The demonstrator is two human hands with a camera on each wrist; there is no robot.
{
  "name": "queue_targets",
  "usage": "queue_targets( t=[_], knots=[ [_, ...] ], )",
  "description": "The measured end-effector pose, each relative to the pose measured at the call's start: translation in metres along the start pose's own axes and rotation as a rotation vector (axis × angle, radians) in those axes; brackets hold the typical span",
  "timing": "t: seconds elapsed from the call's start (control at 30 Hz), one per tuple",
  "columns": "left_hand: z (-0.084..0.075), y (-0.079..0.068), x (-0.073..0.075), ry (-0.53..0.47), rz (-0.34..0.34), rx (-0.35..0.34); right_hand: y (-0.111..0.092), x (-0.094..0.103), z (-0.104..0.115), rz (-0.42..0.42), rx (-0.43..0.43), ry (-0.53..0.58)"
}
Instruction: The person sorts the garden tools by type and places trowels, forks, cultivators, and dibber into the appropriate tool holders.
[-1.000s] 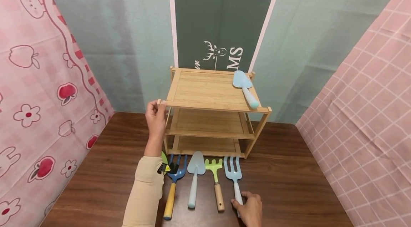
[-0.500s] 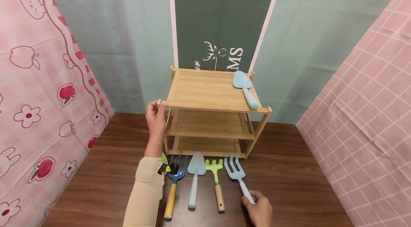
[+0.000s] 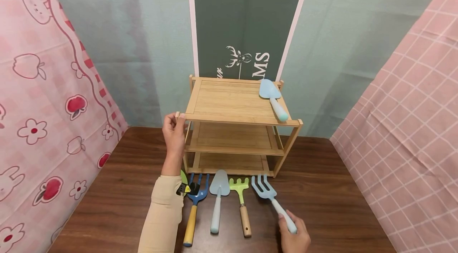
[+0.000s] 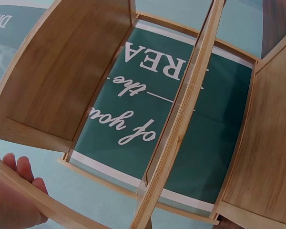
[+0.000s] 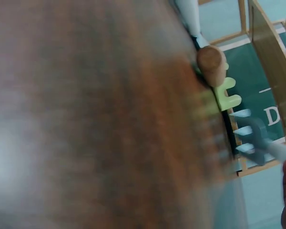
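A three-tier wooden rack [image 3: 232,117] stands at the back of the table. My left hand [image 3: 174,132] grips its front left post at the top corner; the left wrist view shows the fingers [image 4: 25,168] curled round the wooden frame. In my right hand [image 3: 295,235] is the handle of a light blue hand fork [image 3: 265,189], its tines pointing toward the rack. In the right wrist view this fork [image 5: 257,138] is partly blurred, with only a bit of the hand at the edge. On the top shelf lies a light blue trowel [image 3: 270,90], at the right end.
Left of the held fork, a green hand rake [image 3: 240,189], a pale trowel [image 3: 219,189] and a blue fork with a yellow handle [image 3: 192,221] lie in a row. Another green tool [image 3: 183,177] is mostly behind the left sleeve. Fabric hangs around the table [image 3: 340,205].
My right hand has moved right with the light blue fork, whose handle has swung out to the right and now slants. The left hand keeps its place on the rack.
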State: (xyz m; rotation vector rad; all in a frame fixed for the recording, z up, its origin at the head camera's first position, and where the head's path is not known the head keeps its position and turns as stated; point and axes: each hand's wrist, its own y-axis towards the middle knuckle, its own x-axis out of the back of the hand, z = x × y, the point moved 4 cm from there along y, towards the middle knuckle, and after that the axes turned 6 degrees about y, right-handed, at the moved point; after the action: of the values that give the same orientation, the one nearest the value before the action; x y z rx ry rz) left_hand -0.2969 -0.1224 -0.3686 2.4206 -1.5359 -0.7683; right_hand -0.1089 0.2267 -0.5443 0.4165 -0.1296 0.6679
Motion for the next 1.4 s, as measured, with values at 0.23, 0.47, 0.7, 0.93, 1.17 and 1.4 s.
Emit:
queue_targets(
  t=[0.23, 0.47, 0.7, 0.93, 1.17, 1.4],
  knots=[
    [0.000, 0.001, -0.001, -0.022, 0.001, -0.007, -0.005, 0.001, 0.007, -0.101, 0.053, 0.193],
    [0.001, 0.000, 0.000, -0.004, -0.001, -0.005, -0.008, 0.004, 0.039, -0.113, 0.127, 0.219],
    [-0.001, 0.002, 0.001, 0.012, 0.000, 0.003, -0.006, 0.013, 0.069, -0.098, 0.205, 0.261],
    [0.000, 0.004, -0.002, -0.010, -0.011, 0.024, -0.001, 0.019, 0.086, -0.126, 0.256, 0.328],
    [-0.001, 0.005, -0.004, -0.002, -0.009, 0.020, 0.008, 0.019, 0.092, -0.125, 0.372, 0.486],
    [-0.001, 0.005, -0.003, 0.012, -0.014, 0.023, 0.021, 0.009, 0.076, -0.061, 0.417, 0.594]
  ],
)
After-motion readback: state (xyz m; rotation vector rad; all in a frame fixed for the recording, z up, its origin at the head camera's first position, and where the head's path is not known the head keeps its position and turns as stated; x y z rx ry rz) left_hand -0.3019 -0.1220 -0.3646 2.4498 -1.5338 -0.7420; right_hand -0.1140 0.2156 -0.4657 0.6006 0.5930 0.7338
